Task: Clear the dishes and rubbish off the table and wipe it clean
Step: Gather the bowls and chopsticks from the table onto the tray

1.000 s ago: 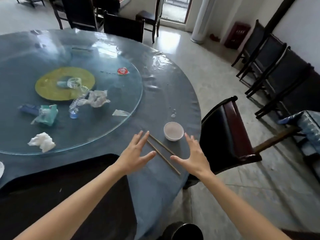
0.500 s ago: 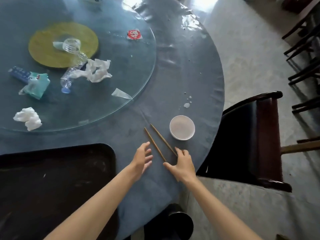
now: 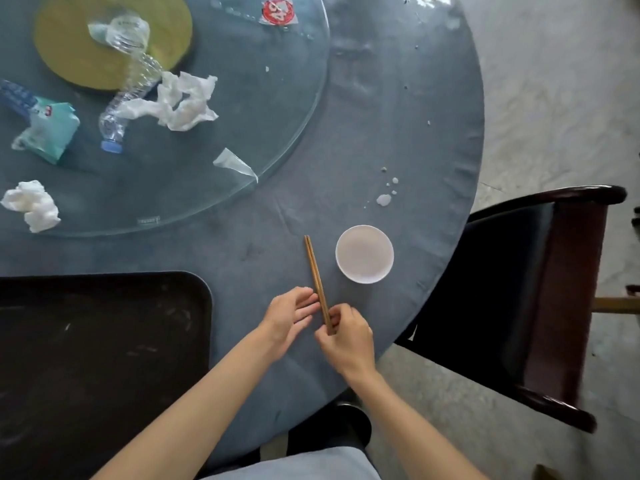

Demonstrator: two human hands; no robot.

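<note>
Two brown chopsticks [image 3: 314, 268] lie together on the blue round table [image 3: 398, 140], pointing away from me. My right hand [image 3: 346, 336] is closed around their near end. My left hand [image 3: 291, 315] is open beside them, its fingertips touching the sticks. A small white bowl [image 3: 364, 253] stands just right of the chopsticks. On the glass turntable [image 3: 277, 109] lie crumpled tissues [image 3: 181, 100], a crushed plastic bottle [image 3: 128, 88], a second tissue wad [image 3: 33, 205], a teal packet [image 3: 52, 131] and a red sticker [image 3: 277, 11].
A black tray [image 3: 97, 341] sits on the table at my near left. White spill drops [image 3: 386, 195] mark the cloth beyond the bowl. A dark wooden chair [image 3: 526, 292] stands close to the table's right edge. A clear plastic scrap [image 3: 233, 164] lies at the turntable's rim.
Both hands came down onto the chopsticks. The sticks, which lay apart, are now pushed together side by side, and my right hand has closed on their near end. The view tilted down.
</note>
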